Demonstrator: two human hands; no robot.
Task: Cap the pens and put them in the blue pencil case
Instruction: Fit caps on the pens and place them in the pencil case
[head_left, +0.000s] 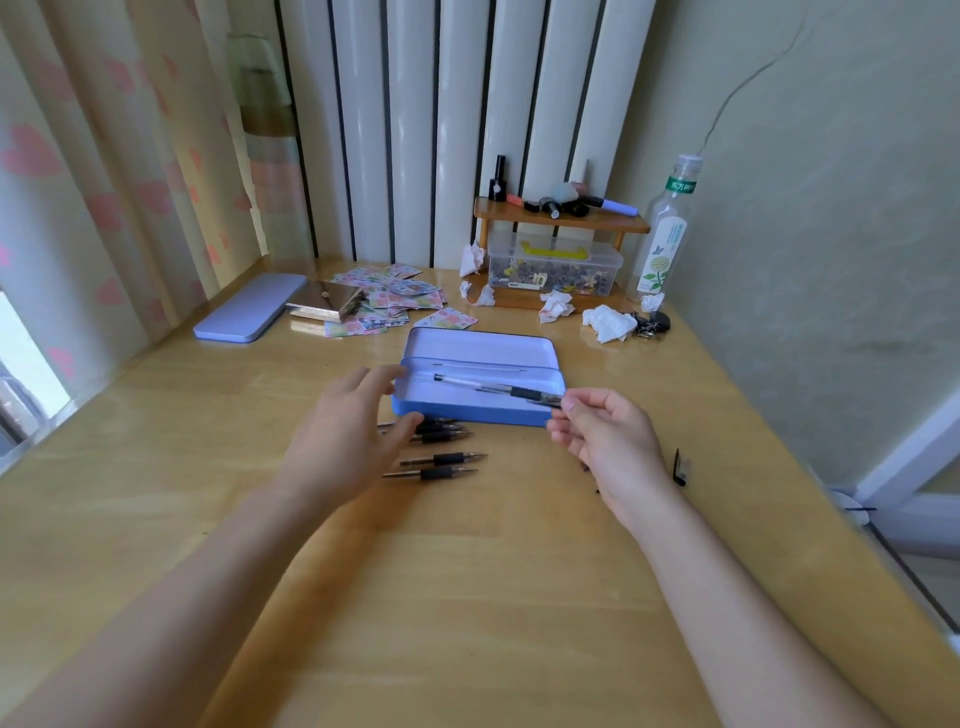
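The right hand (605, 436) pinches a capped pen (488, 387) by its end — the barrel reaches leftward over the open blue pencil case (470, 410). The left hand (348, 436), fingers spread and holding nothing, hovers over uncapped pens (441, 460).

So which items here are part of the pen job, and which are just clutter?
Job: open blue pencil case; pen held over it by right hand; uncapped pens; loose cap; left hand.

Clutter: closed case; stickers; crumpled tissues; bottle; shelf.
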